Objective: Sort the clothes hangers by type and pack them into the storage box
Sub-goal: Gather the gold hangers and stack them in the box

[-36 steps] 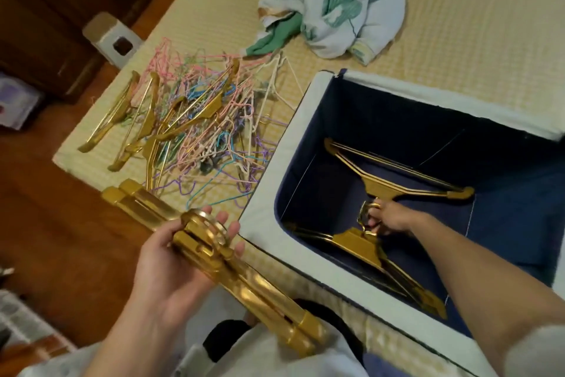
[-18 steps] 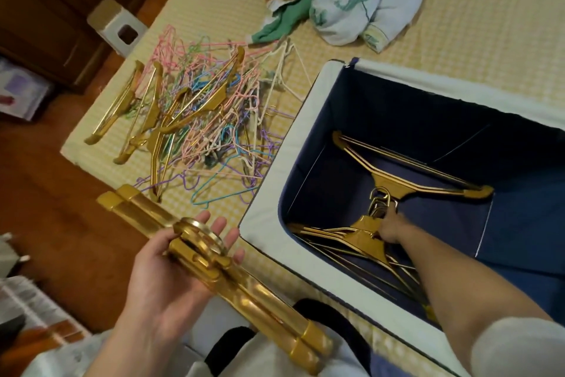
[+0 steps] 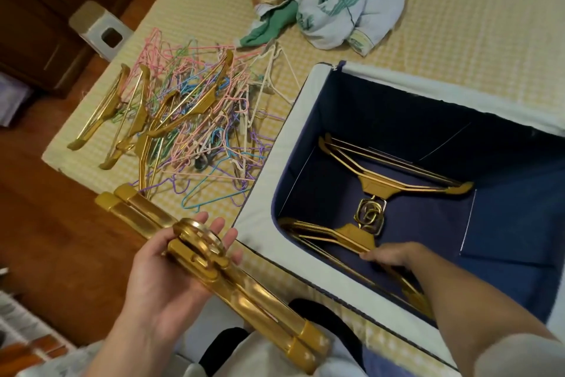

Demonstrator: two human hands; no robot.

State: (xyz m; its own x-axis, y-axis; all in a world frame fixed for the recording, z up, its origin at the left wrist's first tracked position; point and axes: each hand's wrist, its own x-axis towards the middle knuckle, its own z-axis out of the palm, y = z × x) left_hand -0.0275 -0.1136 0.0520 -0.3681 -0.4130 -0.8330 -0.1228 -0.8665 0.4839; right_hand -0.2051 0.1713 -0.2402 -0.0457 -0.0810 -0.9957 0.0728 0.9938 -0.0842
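Fingers of the left hand (image 3: 171,272) lay nearly straight under a stack of gold hangers (image 3: 214,266). Inside the storage box (image 3: 275,144), the right hand (image 3: 394,254) had slid from the hooks to grip the near gold hanger's (image 3: 345,236) arm.

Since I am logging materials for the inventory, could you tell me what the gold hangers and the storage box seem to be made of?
Gold hangers: probably plastic with a metallic gold coating, going by thick moulded arms and glossy highlights; solid metal cannot be excluded. Storage box: apparently fabric, matte navy lining with pale soft-edged rim.
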